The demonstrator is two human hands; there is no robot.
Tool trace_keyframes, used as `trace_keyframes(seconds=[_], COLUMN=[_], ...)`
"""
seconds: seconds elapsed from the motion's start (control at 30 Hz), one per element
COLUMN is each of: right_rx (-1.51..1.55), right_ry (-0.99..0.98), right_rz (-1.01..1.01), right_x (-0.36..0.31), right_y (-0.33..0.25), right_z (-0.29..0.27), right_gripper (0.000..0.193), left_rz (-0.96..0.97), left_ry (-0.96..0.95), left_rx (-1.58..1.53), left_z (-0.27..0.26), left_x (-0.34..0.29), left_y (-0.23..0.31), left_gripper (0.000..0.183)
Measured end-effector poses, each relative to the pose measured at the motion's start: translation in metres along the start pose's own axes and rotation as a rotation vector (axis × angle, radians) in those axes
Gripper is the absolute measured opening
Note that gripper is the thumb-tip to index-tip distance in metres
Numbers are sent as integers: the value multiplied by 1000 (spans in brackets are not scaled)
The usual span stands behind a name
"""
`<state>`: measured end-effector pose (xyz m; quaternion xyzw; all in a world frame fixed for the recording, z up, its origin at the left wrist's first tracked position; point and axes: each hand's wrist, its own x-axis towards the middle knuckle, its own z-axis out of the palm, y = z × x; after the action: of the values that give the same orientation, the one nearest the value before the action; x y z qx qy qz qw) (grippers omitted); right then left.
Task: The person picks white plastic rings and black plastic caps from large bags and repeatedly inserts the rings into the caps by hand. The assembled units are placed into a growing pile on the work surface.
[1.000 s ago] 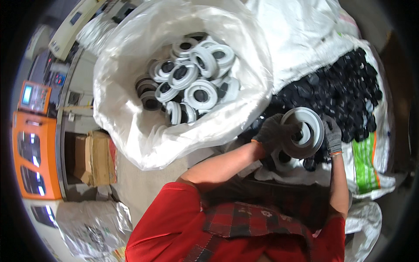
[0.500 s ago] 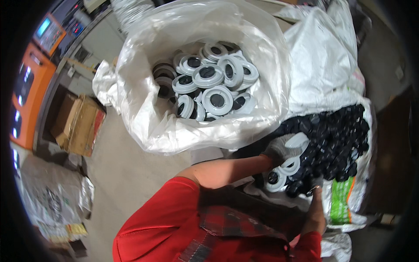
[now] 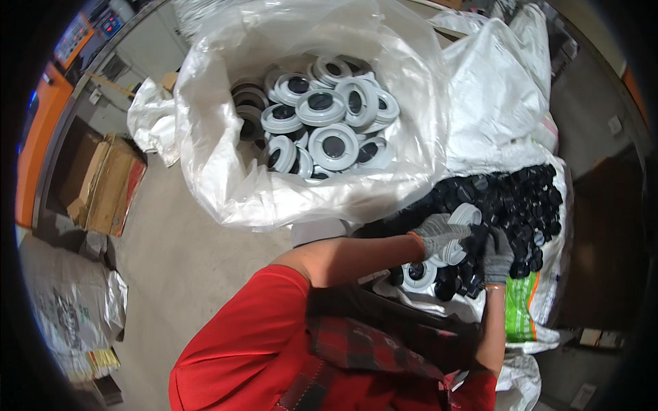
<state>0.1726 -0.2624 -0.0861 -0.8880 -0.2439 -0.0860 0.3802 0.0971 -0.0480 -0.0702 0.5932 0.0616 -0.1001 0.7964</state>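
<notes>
My left hand (image 3: pixel 436 235), in a grey knit glove, is closed on a light-grey plastic ring (image 3: pixel 467 214), which stands tilted up from its fingers. Just right of it, my gloved right hand (image 3: pixel 499 259) has its fingers bent round a black plastic cap (image 3: pixel 477 238); the fingertips are partly hidden. Both hands hover over a heap of small black caps (image 3: pixel 528 212) on a white woven sack. Below the left hand lie a second light-grey ring (image 3: pixel 454 254) and a ring with a black centre (image 3: pixel 418 275).
A big clear-plastic-lined bag (image 3: pixel 253 205) ahead of me holds many grey rings with black centres (image 3: pixel 334 146). White woven sacking (image 3: pixel 497 103) stands behind the caps. On the left are a cardboard box (image 3: pixel 113 185), an orange machine (image 3: pixel 42 130) and a filled plastic sack (image 3: pixel 68 294).
My right hand has come up out of the black caps toward the left hand, bringing a black cap near the ring. The left hand still holds the ring; the whole view has shifted slightly.
</notes>
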Motion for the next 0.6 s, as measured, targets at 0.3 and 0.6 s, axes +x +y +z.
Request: trace_keyframes(seconds=[0.3, 0.6], right_rx=[-132, -177], right_ry=[-252, -161], right_rz=[95, -220], right_x=[-2, -36], right_y=[-99, -97], right_z=[-24, -31], right_gripper=[85, 72], left_rz=[8, 213], left_ry=[-66, -243], left_rx=[367, 572], left_z=[-2, -10], left_x=[-16, -27], left_y=[41, 22], left_gripper=[27, 20])
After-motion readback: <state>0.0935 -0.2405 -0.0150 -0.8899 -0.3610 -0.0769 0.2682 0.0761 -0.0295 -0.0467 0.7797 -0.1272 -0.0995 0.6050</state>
